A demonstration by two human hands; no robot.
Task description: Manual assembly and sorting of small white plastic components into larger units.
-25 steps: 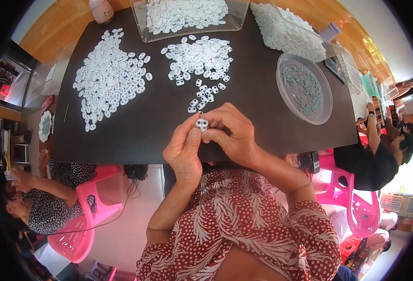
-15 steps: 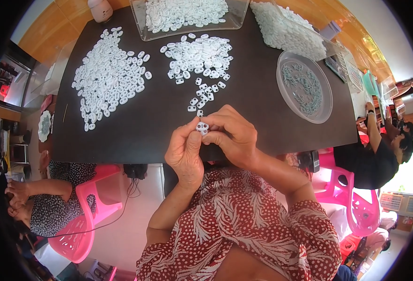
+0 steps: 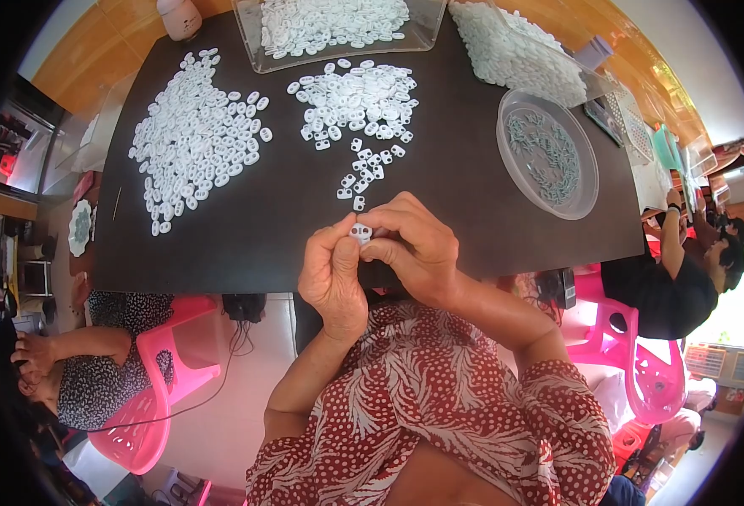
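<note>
Close to the table's near edge, my left hand point(image 3: 333, 274) and my right hand point(image 3: 418, 249) meet with thumbs and forefingers pinched on a small white plastic piece with two holes point(image 3: 360, 230). Both hands are closed on it; fingertips cover part of its outline. Just beyond them lies a loose, squarish two-holed white piece point(image 3: 358, 203), at the end of a trail of similar pieces point(image 3: 369, 164). That trail leads back to a heap of white pieces point(image 3: 362, 99).
A bigger heap of oval two-holed pieces point(image 3: 195, 135) covers the table's left side. At right stands a round clear tub point(image 3: 590, 181) with small grey-green parts. Clear bins of white pieces point(image 3: 338, 67) point(image 3: 520, 55) line the back. Seated people point(image 3: 94, 363) point(image 3: 663, 287) flank the table.
The white pieces between my fingertips, a stacked-looking pair before, now sit closer together and show as one shape. My right hand has shifted slightly left; the heaps stay put.
</note>
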